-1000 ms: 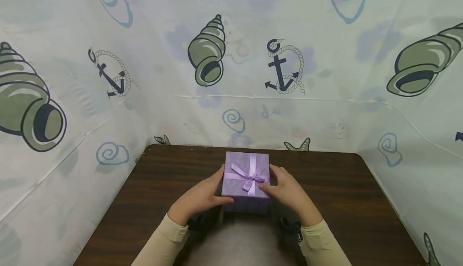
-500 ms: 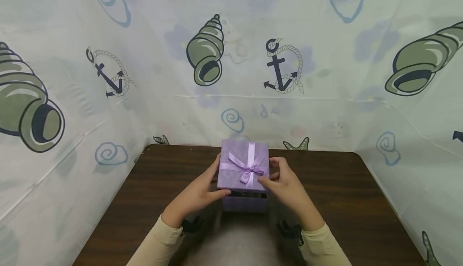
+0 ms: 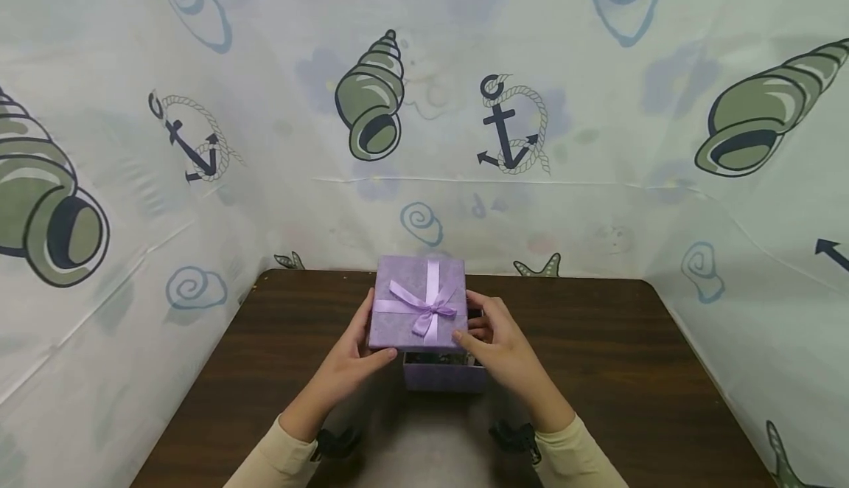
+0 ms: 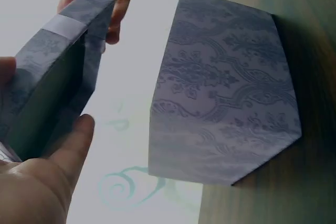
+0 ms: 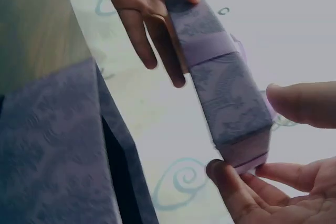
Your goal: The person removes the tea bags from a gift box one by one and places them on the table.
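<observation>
A square lilac gift-box lid [image 3: 401,285], tied with a satin ribbon and bow, hangs raised over its box base [image 3: 444,379]. My left hand [image 3: 341,370] holds the lid's left side, thumb at the near edge. On the opposite side my right hand [image 3: 511,355] grips it, with the thumb on the top near the bow. The lid has shifted left of the base, so a strip of the dark inside shows, with its contents unclear. In the left wrist view the hollow underside of the lid [image 4: 52,51] is visible, apart from the damask-patterned base [image 4: 226,82].
The base stands on a dark wood-grain table [image 3: 298,326]. Behind the table and along both sides hangs a pale curtain [image 3: 438,141] printed with shells and anchors. Black wrist straps [image 3: 338,442] sit below both hands.
Both hands have lifted the lid off the base and carried it up and to the left. The base has stayed on the table, and a dark opening now shows under the lid.
</observation>
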The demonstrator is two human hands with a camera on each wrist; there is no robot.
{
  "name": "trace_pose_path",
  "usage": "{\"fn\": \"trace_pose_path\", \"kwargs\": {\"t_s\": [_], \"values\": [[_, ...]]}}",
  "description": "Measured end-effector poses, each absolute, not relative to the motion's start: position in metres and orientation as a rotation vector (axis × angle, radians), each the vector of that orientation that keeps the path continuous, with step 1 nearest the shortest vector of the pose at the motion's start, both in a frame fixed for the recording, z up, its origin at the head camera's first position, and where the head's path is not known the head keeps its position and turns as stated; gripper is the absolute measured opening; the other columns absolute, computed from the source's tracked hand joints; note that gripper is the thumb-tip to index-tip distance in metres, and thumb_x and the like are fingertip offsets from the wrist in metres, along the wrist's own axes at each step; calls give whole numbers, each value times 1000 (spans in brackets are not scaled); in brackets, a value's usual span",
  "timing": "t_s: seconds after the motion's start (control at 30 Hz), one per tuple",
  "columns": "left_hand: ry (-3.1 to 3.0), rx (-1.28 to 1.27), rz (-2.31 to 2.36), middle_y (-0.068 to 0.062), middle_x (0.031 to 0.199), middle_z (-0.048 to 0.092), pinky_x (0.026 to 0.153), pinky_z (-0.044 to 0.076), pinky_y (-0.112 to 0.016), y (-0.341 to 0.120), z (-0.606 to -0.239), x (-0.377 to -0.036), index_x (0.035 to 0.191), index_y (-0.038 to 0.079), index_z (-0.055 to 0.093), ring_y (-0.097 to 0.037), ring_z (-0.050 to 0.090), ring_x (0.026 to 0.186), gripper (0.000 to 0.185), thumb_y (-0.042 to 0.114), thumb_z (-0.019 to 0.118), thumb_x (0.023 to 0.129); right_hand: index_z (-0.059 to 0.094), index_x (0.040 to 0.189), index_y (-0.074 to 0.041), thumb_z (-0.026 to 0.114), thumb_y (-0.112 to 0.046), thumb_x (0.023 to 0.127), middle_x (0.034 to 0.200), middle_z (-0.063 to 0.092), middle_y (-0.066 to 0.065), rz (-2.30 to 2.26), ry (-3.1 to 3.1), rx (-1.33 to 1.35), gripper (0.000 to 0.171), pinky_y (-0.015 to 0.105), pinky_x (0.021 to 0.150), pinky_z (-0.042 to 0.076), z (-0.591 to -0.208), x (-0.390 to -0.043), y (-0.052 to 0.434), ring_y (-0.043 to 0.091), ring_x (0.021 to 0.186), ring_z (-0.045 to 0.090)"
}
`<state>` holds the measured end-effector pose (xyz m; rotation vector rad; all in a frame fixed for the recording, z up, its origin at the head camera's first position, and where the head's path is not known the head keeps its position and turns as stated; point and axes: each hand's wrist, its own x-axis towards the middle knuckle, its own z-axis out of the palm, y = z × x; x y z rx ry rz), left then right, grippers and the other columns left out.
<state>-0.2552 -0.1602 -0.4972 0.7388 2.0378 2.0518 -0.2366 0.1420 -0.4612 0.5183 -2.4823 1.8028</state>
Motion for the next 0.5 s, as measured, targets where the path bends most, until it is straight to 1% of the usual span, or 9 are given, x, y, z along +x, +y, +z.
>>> {"fn": "trace_pose_path", "kwargs": {"t_s": [0.07, 0.13, 0.27, 0.3, 0.37, 0.43, 0.5], "values": [[2038, 761, 2090, -20, 182, 12, 112, 50, -20, -163, -500, -253, 178, 19, 1, -7, 52, 146, 110, -1, 76, 99, 43, 165, -9, 79, -19, 103, 145, 50, 19, 1854, -2448, 520, 72, 28, 101, 60, -463, -236, 138, 34, 128, 67], [2029, 793, 2130, -24, 181, 16, 112, 51, -20, -167, -502, -251, 177, 15, 4, -2, 55, 144, 106, -4, 74, 99, 45, 162, -9, 79, -16, 102, 147, 52, 21, 1924, -2417, 494, 70, 27, 99, 60, -465, -234, 132, 36, 126, 68], [2079, 794, 2184, -29, 178, 22, 111, 52, -20, -176, -507, -246, 172, 5, 11, -2, 57, 141, 95, -8, 71, 99, 50, 154, -5, 81, -11, 100, 147, 58, 24, 2084, -2342, 423, 62, 26, 94, 61, -470, -233, 119, 37, 123, 71], [2103, 775, 2197, -29, 175, 26, 110, 53, -19, -178, -508, -245, 169, 2, 13, -2, 58, 139, 92, -9, 70, 98, 50, 153, -5, 81, -11, 100, 146, 60, 25, 2129, -2323, 410, 62, 25, 94, 61, -470, -233, 116, 36, 123, 71], [2141, 725, 2225, -23, 169, 39, 106, 54, -19, -184, -509, -241, 163, -1, 17, -2, 60, 135, 84, -10, 69, 98, 52, 153, -6, 81, -12, 100, 147, 60, 24, 2202, -2293, 397, 60, 24, 94, 61, -473, -234, 109, 34, 125, 70], [2150, 676, 2258, -10, 162, 49, 104, 55, -20, -189, -510, -238, 159, -2, 19, -3, 63, 132, 78, -11, 67, 97, 53, 153, -9, 81, -13, 100, 148, 59, 21, 2267, -2267, 387, 61, 23, 95, 60, -476, -234, 103, 32, 126, 69], [2152, 637, 2280, 3, 155, 54, 102, 55, -20, -194, -511, -237, 156, 0, 21, -4, 64, 129, 74, -12, 65, 98, 53, 154, -9, 81, -14, 100, 151, 56, 19, 2306, -2242, 399, 61, 22, 97, 59, -478, -235, 98, 32, 129, 67]]}}
